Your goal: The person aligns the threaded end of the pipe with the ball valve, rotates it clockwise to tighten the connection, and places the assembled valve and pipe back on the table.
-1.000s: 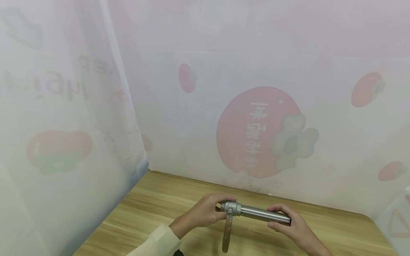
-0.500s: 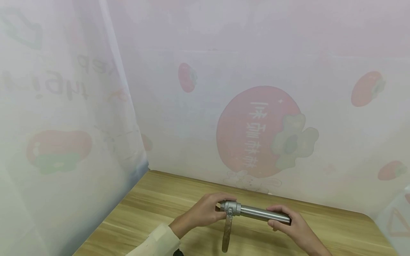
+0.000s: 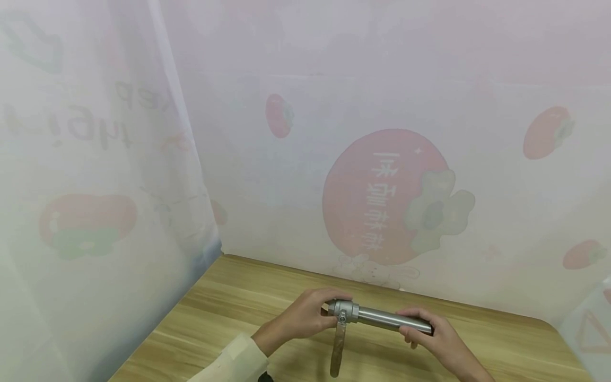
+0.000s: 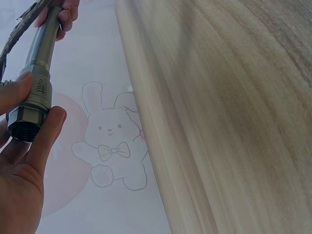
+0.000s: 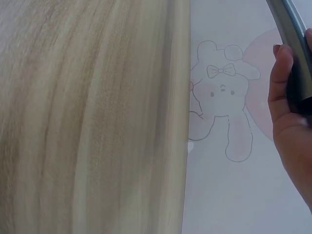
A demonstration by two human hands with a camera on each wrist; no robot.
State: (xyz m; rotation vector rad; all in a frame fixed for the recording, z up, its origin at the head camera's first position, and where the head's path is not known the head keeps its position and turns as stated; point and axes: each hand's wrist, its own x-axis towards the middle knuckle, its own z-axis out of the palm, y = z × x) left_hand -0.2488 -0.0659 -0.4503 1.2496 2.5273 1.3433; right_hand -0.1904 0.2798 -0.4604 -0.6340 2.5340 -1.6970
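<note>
The left hand (image 3: pixel 305 315) grips the valve (image 3: pixel 345 311), its handle (image 3: pixel 338 347) pointing to six o'clock; the right hand (image 3: pixel 439 334) grasps the pipe (image 3: pixel 382 318), at the valve's three o'clock.

The left hand (image 3: pixel 309 315) pinched one end of the metal pipe (image 3: pixel 379 318) between thumb and fingers; the right hand (image 3: pixel 438 335) curled round its other end; both forearms (image 3: pixel 468 366) angled inward toward it.

Wood-grain table (image 3: pixel 215 302), yellowish brown, softly streaked
</note>
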